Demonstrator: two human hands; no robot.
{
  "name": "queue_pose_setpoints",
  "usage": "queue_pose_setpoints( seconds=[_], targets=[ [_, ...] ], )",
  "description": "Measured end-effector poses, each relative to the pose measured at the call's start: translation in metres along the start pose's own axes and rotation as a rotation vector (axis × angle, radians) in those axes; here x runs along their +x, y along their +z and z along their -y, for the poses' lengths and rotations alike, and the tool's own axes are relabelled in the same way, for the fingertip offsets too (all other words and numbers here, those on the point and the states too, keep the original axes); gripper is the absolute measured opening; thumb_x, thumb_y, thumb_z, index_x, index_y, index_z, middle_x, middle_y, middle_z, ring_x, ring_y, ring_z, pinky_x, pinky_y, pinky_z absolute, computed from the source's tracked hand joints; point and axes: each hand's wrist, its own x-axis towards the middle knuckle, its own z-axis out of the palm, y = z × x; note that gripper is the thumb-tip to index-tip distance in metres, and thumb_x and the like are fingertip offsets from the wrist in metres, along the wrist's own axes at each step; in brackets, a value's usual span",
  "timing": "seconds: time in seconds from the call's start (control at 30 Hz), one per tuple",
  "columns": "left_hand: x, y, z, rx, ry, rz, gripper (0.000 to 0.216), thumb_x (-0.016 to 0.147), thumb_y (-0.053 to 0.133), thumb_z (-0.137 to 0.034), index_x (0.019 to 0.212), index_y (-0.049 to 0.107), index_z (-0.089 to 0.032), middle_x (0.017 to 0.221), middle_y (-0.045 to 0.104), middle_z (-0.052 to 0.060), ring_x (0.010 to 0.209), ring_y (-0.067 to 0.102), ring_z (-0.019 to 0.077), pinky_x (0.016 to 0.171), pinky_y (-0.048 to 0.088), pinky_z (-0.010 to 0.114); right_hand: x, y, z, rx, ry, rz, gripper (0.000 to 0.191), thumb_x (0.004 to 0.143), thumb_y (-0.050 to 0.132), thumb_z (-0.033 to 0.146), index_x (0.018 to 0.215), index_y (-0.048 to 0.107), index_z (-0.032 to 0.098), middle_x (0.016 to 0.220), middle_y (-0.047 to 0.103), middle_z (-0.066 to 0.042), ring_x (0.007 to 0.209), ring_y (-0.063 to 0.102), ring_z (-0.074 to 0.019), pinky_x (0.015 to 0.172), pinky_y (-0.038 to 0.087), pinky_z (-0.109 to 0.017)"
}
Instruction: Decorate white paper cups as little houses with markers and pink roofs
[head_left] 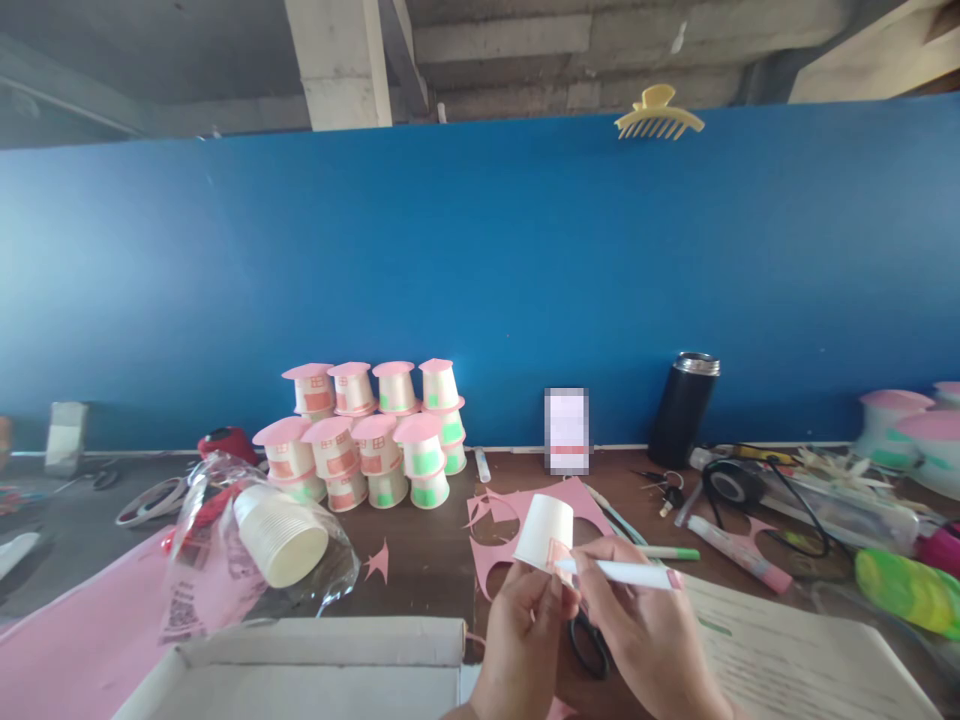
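My left hand (525, 630) is closed on the lower rim of a white paper cup (543, 528), tilted a little. My right hand (637, 625) grips a white marker (626, 572) with a pinkish-red end, its tip against the cup's side near the rim. A pinkish-red outline shows on the cup at that spot. Behind the cup lies pink paper (495, 530) with round holes cut from it. Black scissors (587, 645) are partly hidden between my hands.
Decorated cups with pink tops (375, 450) stand stacked at the back. A plastic bag of nested cups (281, 535) lies left, behind a white box (300, 650). A black bottle (681, 410), a green-capped marker (671, 552), a glue tube (739, 553) and a printed sheet (810, 650) are on the right.
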Motion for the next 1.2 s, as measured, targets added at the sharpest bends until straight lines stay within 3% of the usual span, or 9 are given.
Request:
queue_pose_setpoints(
  seconds=[0.17, 0.53, 1.2],
  targets=[
    [0.000, 0.000, 0.002, -0.010, 0.012, 0.013, 0.039, 0.092, 0.045, -0.043, 0.067, 0.062, -0.018, 0.086, 0.058, 0.005, 0.082, 0.055, 0.0185, 0.076, 0.042, 0.027, -0.001, 0.001, -0.002, 0.029, -0.002, 0.055, 0.028, 0.092, 0.050, 0.042, 0.075, 0.059, 0.021, 0.061, 0.063, 0.000, 0.044, 0.052, -0.0114, 0.040, 0.039, -0.020],
    [0.000, 0.000, -0.001, 0.003, 0.011, 0.006, 0.038, 0.091, 0.046, -0.041, 0.067, 0.064, -0.017, 0.085, 0.059, 0.005, 0.080, 0.055, 0.0189, 0.074, 0.042, 0.029, 0.000, 0.002, -0.003, 0.043, 0.020, -0.034, 0.023, 0.091, 0.052, 0.041, 0.083, 0.062, 0.022, 0.057, 0.062, 0.002, 0.049, 0.058, -0.0137, 0.047, 0.047, -0.021],
    [-0.003, 0.000, -0.009, 0.018, 0.002, 0.015, 0.035, 0.092, 0.046, -0.037, 0.069, 0.063, -0.017, 0.087, 0.059, 0.006, 0.082, 0.054, 0.0192, 0.076, 0.041, 0.029, 0.001, 0.002, -0.006, -0.016, 0.005, -0.068, 0.022, 0.091, 0.051, 0.041, 0.087, 0.062, 0.022, 0.061, 0.063, 0.001, 0.050, 0.059, -0.0142, 0.046, 0.046, -0.021]
  ],
)
